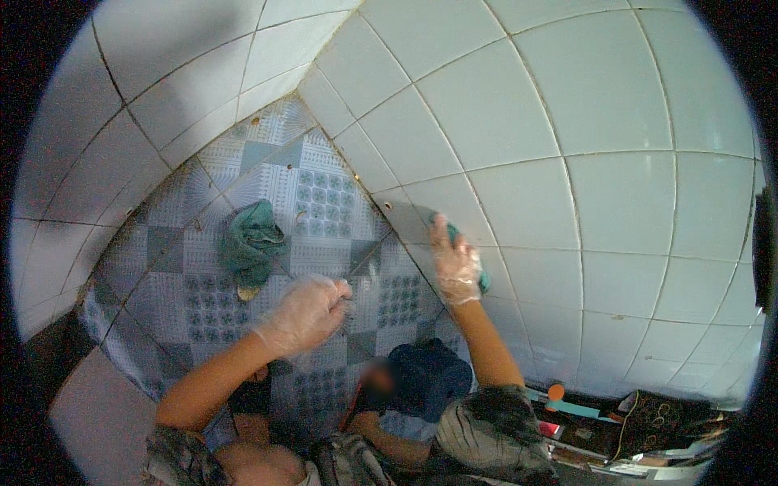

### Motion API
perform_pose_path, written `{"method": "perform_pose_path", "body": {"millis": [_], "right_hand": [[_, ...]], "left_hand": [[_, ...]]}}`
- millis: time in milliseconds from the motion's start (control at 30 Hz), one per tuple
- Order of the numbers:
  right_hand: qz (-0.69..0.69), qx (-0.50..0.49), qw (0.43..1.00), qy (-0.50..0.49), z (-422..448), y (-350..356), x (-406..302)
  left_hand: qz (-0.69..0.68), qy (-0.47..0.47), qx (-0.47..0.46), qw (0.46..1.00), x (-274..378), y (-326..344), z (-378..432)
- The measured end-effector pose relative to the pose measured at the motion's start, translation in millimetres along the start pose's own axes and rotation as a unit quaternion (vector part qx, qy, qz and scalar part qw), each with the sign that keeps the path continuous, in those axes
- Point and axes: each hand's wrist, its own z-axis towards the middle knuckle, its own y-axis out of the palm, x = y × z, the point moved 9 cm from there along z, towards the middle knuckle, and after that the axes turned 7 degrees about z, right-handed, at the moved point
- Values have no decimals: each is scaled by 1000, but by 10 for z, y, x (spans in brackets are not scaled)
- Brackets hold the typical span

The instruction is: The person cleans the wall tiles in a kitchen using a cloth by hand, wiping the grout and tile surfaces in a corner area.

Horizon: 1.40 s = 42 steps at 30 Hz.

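Both my hands wear thin clear plastic gloves. My right hand (454, 267) presses a green cloth (484, 281) flat against the white wall tiles (513, 200), low on the right-hand wall; the fingers cover most of the cloth. Over the patterned floor tiles (322, 200), my left hand (310, 316) has its fingers curled in, and I cannot tell whether anything is inside. Another green cloth (252, 240) lies crumpled on the floor beyond my left hand, touching neither hand. A small yellowish piece (247, 294) shows at its near edge.
Tiled walls meet in a corner beyond the floor. Small brown specks (255, 121) dot the floor. Another person (425, 379) in dark clothing is close by at the bottom. A black cloth item (653, 425) and assorted things lie at the lower right. A pale surface (100, 413) stands lower left.
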Motion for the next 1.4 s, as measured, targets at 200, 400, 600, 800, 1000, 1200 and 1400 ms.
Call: {"method": "perform_pose_path", "body": {"millis": [200, 400, 600, 800, 1000, 1200, 1400], "right_hand": [[-94, 111, 989, 3, -121, -775, 187], [-12, -51, 997, -52, 175, 151, -223], [-78, 21, 996, -25, -18, -469, -99], [-88, 149, 985, -16, -144, -622, 190], [45, 0, 999, -3, 227, -201, 5], [-40, 16, 999, -3, -428, -243, 176], [-1, 56, 998, -36, 136, -306, -41]], "left_hand": [[3, -13, -80, 997, 0, 146, 9], [36, 53, -59, 996, 246, 240, 95], [26, -28, -88, 995, -156, 78, -25], [61, 5, -94, 994, 45, 213, 117], [29, 72, -29, 997, 83, 307, 84], [-4, 11, -58, 998, -30, 208, 55], [9, 61, -37, 997, 139, 271, 106]]}}
